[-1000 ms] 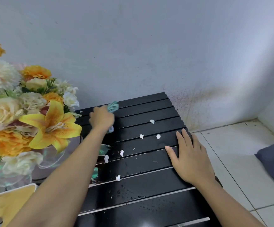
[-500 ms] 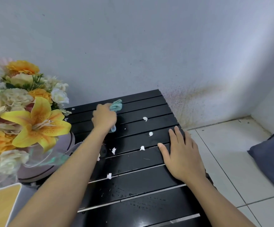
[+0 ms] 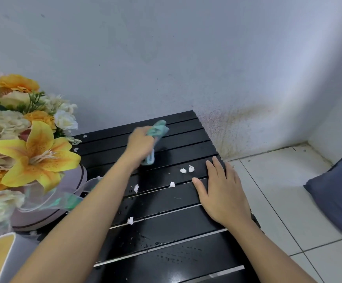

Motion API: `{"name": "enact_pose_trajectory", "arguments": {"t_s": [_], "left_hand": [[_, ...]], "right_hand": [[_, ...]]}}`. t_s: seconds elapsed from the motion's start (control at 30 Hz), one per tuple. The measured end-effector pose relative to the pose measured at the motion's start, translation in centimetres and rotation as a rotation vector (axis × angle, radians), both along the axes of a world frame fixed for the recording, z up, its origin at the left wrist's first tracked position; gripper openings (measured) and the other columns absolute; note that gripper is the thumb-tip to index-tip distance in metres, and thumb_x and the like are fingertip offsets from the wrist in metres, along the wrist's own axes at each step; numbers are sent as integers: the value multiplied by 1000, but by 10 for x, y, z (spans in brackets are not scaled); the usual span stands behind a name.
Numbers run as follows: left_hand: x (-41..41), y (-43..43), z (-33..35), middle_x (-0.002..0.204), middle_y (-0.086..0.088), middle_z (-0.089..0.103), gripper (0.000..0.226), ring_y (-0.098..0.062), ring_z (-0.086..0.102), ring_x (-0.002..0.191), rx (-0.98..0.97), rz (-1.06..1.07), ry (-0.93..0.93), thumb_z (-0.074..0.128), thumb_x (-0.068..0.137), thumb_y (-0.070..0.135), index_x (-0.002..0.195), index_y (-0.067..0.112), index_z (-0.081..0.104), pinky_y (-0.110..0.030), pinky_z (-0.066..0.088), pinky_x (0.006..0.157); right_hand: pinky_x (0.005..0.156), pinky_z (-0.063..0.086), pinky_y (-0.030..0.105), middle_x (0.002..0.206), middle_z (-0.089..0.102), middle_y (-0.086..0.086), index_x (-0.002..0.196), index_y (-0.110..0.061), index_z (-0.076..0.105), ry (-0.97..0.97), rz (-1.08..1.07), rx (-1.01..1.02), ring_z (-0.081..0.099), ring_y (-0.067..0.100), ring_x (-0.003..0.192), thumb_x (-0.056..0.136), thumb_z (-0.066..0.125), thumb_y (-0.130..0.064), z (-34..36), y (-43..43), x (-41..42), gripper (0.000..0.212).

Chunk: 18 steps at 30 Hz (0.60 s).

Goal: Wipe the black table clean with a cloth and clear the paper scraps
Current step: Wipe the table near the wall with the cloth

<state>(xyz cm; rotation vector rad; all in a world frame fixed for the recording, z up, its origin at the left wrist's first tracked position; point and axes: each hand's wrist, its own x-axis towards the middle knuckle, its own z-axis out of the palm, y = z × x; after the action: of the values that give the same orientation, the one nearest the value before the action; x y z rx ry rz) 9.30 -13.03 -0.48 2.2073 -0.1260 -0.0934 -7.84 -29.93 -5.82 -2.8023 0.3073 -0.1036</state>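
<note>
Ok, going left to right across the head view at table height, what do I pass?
Flower bouquet → left hand gripping the teal cloth → two white paper scraps → right hand flat on the black table → dark blue cushion.

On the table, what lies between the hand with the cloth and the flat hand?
In the head view, two white paper scraps lie on the black table between the left hand gripping the cloth and the right hand.

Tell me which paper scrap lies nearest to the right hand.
The right scrap of the close pair, just beyond the thumb of the right hand. All other scraps lie farther left on the black table.
</note>
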Motion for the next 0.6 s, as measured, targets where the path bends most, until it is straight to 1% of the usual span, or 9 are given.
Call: {"name": "enact_pose_trajectory", "arguments": {"t_s": [0.07,0.13,0.2,0.27,0.33,0.4,0.5,0.57,0.6], "left_hand": [[17,5,-14,79,-6,61,18,-26,53,74,203,187,-49,45,83,16,77,19,62,-31,42,62],[9,-11,-28,110,-12,56,40,-35,51,98,445,240,-64,42,78,12,109,24,63,-39,44,84],[-16,-34,-35,119,-11,50,53,-36,47,105,557,157,-181,44,80,9,127,28,56,-41,39,93],[-52,-50,-32,115,-5,54,56,-28,50,102,444,-99,-197,46,81,9,130,34,56,-37,42,93],[-71,-47,-20,97,2,67,40,-12,60,83,181,-339,26,55,82,13,115,31,68,-26,50,82],[-64,-33,-7,74,3,63,17,-7,52,62,-6,-364,194,59,81,14,93,13,70,-20,43,62],[-25,-22,0,65,-1,49,12,-18,41,63,0,-85,56,51,77,13,76,1,54,-29,32,60],[2,-28,-3,66,-3,51,10,-24,46,65,90,68,-8,45,77,8,68,7,51,-30,35,56],[12,-32,-6,76,-8,57,13,-30,53,72,152,94,-15,43,75,8,72,9,55,-33,42,59]], "right_hand": [[121,11,40,162,13,2,152,-16,21,-7,0,-5,8,28,148,98,20,-58,-1,0,1,68],[121,11,40,161,15,3,151,-16,23,-26,-11,-3,10,28,147,98,19,-58,-2,-1,1,68],[120,11,40,161,18,3,151,-15,25,-39,-14,2,11,29,147,97,19,-58,-2,1,1,69],[121,10,38,161,18,2,150,-16,27,-36,1,42,10,27,148,98,24,-57,-1,0,0,66],[120,11,34,159,21,-1,147,-18,33,-45,9,152,11,21,147,98,36,-52,4,-7,-5,59],[118,18,34,157,26,-2,144,-21,36,-64,-8,248,22,18,144,98,44,-45,11,-17,-16,53],[109,33,42,152,32,-5,146,-27,26,12,-81,257,40,20,132,98,40,-46,17,-35,-43,54],[105,37,42,151,33,-7,148,-34,19,146,-115,345,44,19,130,98,31,-54,17,-43,-63,55],[103,40,41,147,40,-8,147,-40,18,190,-122,415,47,17,126,97,26,-58,15,-44,-73,54]]}}
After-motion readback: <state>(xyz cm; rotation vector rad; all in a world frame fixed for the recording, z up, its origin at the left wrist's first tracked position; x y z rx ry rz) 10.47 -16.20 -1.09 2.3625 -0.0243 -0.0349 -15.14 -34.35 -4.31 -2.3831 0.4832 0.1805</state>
